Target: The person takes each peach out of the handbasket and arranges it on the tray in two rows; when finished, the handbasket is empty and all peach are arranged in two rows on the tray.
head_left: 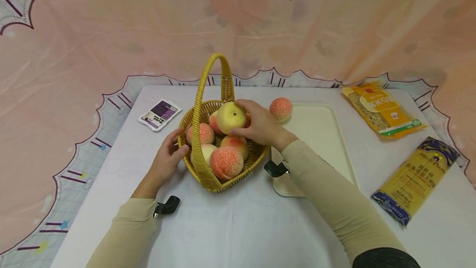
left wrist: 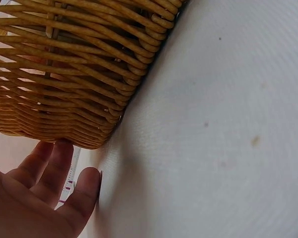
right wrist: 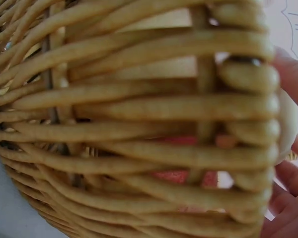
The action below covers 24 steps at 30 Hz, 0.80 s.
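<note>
White-covered tabletop point(head_left: 230, 226), pale and faintly creased; peach-orange patterned cloth point(head_left: 171, 32) with white scalloped edging beyond it. Yellow woven basket point(head_left: 256, 151) with arched handle stands on it, holding red-and-cream fuzzy peaches point(head_left: 227, 163). Right hand point(head_left: 262, 123) pinches a round yellow-green fruit point(head_left: 230, 118) over the basket's far part; whether it rests on those below, cannot tell. Left hand point(head_left: 167, 160), fingers spread, touches the basket's side. Flat cream rectangular tray point(head_left: 316, 135) lies to the right.
</note>
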{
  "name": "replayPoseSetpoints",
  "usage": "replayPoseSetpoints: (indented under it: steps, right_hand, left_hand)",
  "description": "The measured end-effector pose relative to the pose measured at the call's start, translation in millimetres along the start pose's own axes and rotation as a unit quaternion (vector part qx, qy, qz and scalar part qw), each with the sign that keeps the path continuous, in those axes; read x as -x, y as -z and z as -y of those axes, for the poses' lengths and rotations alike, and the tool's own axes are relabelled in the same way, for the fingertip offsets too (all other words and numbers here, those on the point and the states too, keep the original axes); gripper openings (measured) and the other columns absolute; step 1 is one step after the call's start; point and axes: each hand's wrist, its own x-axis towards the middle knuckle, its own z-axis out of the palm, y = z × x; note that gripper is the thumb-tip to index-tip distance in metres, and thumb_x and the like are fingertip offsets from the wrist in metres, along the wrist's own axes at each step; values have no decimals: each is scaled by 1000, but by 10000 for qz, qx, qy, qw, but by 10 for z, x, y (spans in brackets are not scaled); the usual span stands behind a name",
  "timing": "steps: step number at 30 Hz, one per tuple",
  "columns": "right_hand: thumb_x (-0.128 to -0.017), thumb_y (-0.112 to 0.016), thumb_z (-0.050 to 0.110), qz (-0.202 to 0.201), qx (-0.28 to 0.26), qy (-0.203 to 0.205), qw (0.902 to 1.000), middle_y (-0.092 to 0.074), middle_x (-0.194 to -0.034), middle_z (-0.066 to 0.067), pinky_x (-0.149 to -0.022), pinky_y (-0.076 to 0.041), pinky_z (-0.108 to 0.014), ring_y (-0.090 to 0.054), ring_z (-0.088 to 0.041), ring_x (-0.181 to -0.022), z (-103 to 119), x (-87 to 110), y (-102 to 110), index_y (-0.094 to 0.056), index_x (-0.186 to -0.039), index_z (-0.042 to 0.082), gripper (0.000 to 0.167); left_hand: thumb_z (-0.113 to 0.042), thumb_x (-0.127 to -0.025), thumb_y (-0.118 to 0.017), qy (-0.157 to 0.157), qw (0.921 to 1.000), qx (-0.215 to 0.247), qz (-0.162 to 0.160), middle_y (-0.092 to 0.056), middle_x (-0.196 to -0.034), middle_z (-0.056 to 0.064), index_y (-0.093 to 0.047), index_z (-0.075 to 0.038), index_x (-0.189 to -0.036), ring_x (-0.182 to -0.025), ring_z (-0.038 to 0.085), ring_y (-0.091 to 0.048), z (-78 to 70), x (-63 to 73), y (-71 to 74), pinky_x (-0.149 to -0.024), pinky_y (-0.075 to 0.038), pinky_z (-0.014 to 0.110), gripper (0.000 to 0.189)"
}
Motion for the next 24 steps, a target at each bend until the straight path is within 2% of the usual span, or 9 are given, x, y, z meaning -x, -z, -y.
replayPoseSetpoints:
  steps: [12, 19, 24]
  right_hand:
    - [-85, -81, 36, -19, -367, -224, 9991, -46, -149, -12, -105, -42, -38, -49, -25, -130, 20, -12, -38, -41, -150, 6, 82]
    - [-85, -81, 33, -269, -581, -131, 9979, -47, -147, -12, -101, -45, -37, -49, -23, -128, 8, 34, -22, -41, -150, 6, 80]
    - [-85, -81, 28, -359, -766, 86, 9964, -46, -147, -14, -101, -45, -42, -47, -25, -130, 8, 80, 70, -41, -149, 3, 79]
  left_hand:
    - [-24, -103, -53, -76, 9999, -30, -62, -29, -155, 27, -21, -9, -158, -137, 45, -35, -5, 2, -3, -110, -28, 60, 65]
    - [-24, -104, -52, -40, 10000, -1, -10, -28, -156, 26, -21, -9, -159, -137, 45, -34, -12, 6, -12, -110, -28, 61, 65]
    - [-24, -104, -52, -40, 10000, 16, 3, -27, -156, 25, -21, -10, -159, -138, 45, -34, -9, 7, -8, -110, -27, 61, 65]
